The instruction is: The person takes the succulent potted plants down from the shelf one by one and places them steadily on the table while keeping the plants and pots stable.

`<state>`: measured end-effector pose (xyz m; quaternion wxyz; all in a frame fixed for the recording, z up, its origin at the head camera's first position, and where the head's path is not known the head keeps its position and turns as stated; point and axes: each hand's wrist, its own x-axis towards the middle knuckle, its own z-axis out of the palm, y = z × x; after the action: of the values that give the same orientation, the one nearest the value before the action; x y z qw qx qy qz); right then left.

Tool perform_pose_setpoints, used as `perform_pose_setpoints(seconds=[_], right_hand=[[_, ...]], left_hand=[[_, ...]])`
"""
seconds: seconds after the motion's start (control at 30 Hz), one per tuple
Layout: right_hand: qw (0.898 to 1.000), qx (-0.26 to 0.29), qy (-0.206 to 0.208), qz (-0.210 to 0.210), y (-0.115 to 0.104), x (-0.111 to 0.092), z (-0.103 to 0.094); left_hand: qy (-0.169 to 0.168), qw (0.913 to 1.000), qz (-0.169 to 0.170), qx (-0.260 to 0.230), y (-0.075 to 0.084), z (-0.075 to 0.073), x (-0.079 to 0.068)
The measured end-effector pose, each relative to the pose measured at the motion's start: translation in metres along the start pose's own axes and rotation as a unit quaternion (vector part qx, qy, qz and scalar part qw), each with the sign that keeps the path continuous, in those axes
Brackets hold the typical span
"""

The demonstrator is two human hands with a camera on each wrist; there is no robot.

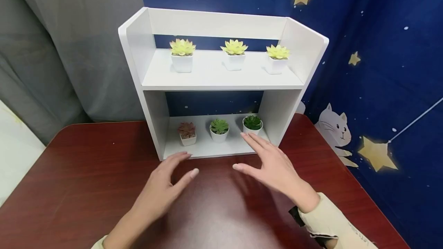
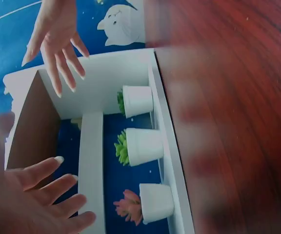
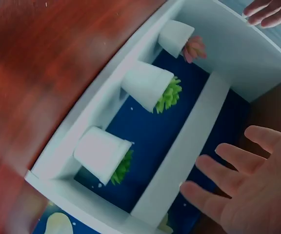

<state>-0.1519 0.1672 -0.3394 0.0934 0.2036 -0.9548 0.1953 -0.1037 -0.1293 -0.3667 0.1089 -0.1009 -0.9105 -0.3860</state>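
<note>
Lettering [image 1: 359, 234] on right sleeve [image 1: 325, 215]; too small to read.

Glossy wood, smooth white board, matt cloth.
Dark red wood look on the table [image 1: 86, 172], grain streaked, polished, with a pale glare toward the front; smooth, painted-looking finish on the white shelf unit [image 1: 204, 78], low sheen. Smooth plastic or ceramic, cannot tell which, for the white pots [image 1: 219, 137]; plastic-looking, faintly waxy leaves on the succulents [image 1: 219, 126]. Matt, softly folded cloth for the grey curtain [image 1: 86, 49], blue printed curtain [image 1: 373, 64] and pale sleeve [image 1: 340, 222].

Shared shelf [image 1: 207, 79]: downward in head view, closer, tilted in wrist views.
</note>
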Motion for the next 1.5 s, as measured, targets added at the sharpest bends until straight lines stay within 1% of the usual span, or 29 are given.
perform_pose_setpoints(seconds=[0.1,0.2,0.3,0.43,0.5,0.53,0.6,0.7,0.77,0.83,0.9,1.0,1.03,1.13,1.2,1.27,1.37,1.43,1.5], right_hand=[[1.000,0.023,0.016,-0.006,0.000,0.001,-0.008],[0.998,0.037,0.036,-0.019,0.000,0.005,-0.015],[0.997,0.050,0.054,-0.027,0.000,0.008,-0.023],[0.994,0.064,0.078,-0.029,-0.002,0.014,-0.032],[0.993,0.070,0.092,-0.031,-0.003,0.017,-0.036],[0.992,0.072,0.100,-0.033,-0.004,0.018,-0.038],[0.989,0.078,0.117,-0.038,-0.005,0.023,-0.042],[0.985,0.083,0.144,-0.049,-0.007,0.030,-0.047],[0.982,0.085,0.160,-0.054,-0.008,0.035,-0.052],[0.980,0.093,0.169,-0.054,-0.008,0.040,-0.057],[0.978,0.107,0.173,-0.046,-0.007,0.045,-0.063],[0.975,0.142,0.171,-0.013,-0.006,0.054,-0.073],[0.973,0.153,0.172,0.002,-0.005,0.058,-0.077],[0.965,0.184,0.182,0.042,-0.002,0.066,-0.089],[0.960,0.193,0.196,0.059,0.001,0.070,-0.095],[0.954,0.197,0.213,0.070,0.004,0.073,-0.099],[0.947,0.194,0.242,0.080,0.009,0.074,-0.104],[0.941,0.197,0.262,0.080,0.010,0.075,-0.107],[0.936,0.200,0.278,0.081,0.011,0.077,-0.110]], left_hand=[[0.057,0.9982,0.009,-0.017,-0.004,-0.006,0.003],[0.116,0.9929,0.004,-0.028,-0.008,-0.012,0.006],[0.170,0.9841,-0.011,-0.048,-0.011,-0.018,0.010],[0.232,0.9674,-0.042,-0.092,-0.016,-0.025,0.019],[0.251,0.9612,-0.060,-0.098,-0.019,-0.028,0.024],[0.255,0.9599,-0.068,-0.096,-0.020,-0.030,0.026],[0.249,0.9613,-0.085,-0.080,-0.021,-0.033,0.030],[0.223,0.9679,-0.106,-0.045,-0.020,-0.039,0.038],[0.205,0.9715,-0.113,-0.038,-0.018,-0.042,0.045],[0.196,0.9731,-0.109,-0.050,-0.016,-0.045,0.055],[0.193,0.9730,-0.099,-0.079,-0.015,-0.047,0.066],[0.195,0.9714,-0.077,-0.111,-0.017,-0.048,0.086],[0.199,0.9705,-0.073,-0.116,-0.019,-0.048,0.092],[0.211,0.9696,-0.065,-0.107,-0.028,-0.048,0.107],[0.209,0.9703,-0.067,-0.101,-0.036,-0.049,0.114],[0.190,0.9738,-0.068,-0.105,-0.044,-0.048,0.120],[0.151,0.9769,-0.061,-0.138,-0.053,-0.046,0.125],[0.135,0.9749,-0.049,-0.170,-0.057,-0.044,0.128],[0.131,0.9723,-0.031,-0.191,-0.059,-0.043,0.130]])
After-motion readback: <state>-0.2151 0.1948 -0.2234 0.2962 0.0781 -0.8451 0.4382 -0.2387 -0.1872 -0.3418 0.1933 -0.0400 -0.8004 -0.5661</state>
